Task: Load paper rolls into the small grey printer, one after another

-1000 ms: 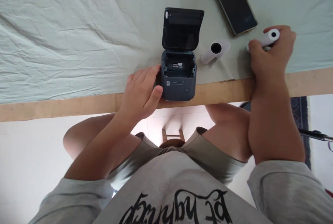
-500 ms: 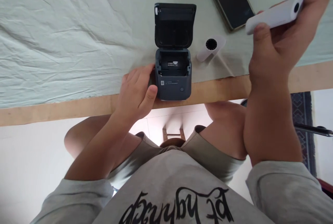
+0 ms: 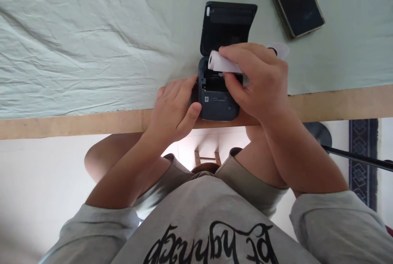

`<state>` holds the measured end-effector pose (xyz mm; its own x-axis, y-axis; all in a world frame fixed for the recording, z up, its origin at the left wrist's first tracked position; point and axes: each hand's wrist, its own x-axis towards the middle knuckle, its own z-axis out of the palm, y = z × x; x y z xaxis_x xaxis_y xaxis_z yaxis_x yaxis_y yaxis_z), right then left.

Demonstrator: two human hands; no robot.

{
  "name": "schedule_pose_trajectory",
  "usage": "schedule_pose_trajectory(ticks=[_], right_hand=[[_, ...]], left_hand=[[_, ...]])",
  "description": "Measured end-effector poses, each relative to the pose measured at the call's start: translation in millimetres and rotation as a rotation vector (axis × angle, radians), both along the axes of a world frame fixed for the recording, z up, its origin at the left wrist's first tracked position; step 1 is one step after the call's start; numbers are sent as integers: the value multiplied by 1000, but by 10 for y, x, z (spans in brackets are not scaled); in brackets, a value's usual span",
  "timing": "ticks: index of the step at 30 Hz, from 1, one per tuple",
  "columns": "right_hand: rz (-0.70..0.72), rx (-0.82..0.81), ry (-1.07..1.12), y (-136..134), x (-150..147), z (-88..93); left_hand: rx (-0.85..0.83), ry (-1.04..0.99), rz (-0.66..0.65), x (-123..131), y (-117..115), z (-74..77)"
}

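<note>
A small dark blue portable printer [image 3: 219, 106] stands at the table's front edge with its black lid [image 3: 225, 26] raised. My left hand [image 3: 175, 106] rests along the printer's left side, fingers stretched and thumb apart, touching the casing without wrapping round it. Between the thumb and fingers of my right hand [image 3: 258, 73] is a white paper roll [image 3: 225, 62], held crosswise over the printer's uncovered compartment. The roll's left end, with its dark core hole, shows; its right end is hidden in my hand. A second white roll [image 3: 281, 50] lies behind that hand, mostly covered.
A black phone [image 3: 294, 2] lies at the back right of the pale green cloth [image 3: 92, 30]. The table's wooden edge [image 3: 73, 122] runs in front, above my knees. A dark stand with a rod [image 3: 356, 155] is on the floor at the right.
My right hand has brought the paper roll leftward from the far right to above the printer's compartment. My left hand stays at the printer's side. The whole view has shifted slightly.
</note>
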<state>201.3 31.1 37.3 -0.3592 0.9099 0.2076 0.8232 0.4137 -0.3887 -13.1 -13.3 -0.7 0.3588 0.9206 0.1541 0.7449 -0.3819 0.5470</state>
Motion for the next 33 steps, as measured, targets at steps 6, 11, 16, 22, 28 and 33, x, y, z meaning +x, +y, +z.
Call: schedule_pose_trajectory(ticks=[6, 11, 16, 22, 28, 33], right_hand=[[1, -31, 32, -5, -26, -14], [19, 30, 30, 10, -21, -59], [145, 196, 171, -37, -12, -116], [341, 307, 252, -118, 4, -151], [333, 352, 204, -158, 68, -177], [351, 448, 179, -179, 105, -229]], left_hand=[[-24, -5, -5, 7, -2, 13], [-31, -18, -10, 5, -4, 10], [-35, -37, -2, 0, 15, 8], [-70, -83, 22, 41, 82, 22], [-104, -304, 63, 44, 227, -81], [-191, -526, 15, 118, 499, -198]])
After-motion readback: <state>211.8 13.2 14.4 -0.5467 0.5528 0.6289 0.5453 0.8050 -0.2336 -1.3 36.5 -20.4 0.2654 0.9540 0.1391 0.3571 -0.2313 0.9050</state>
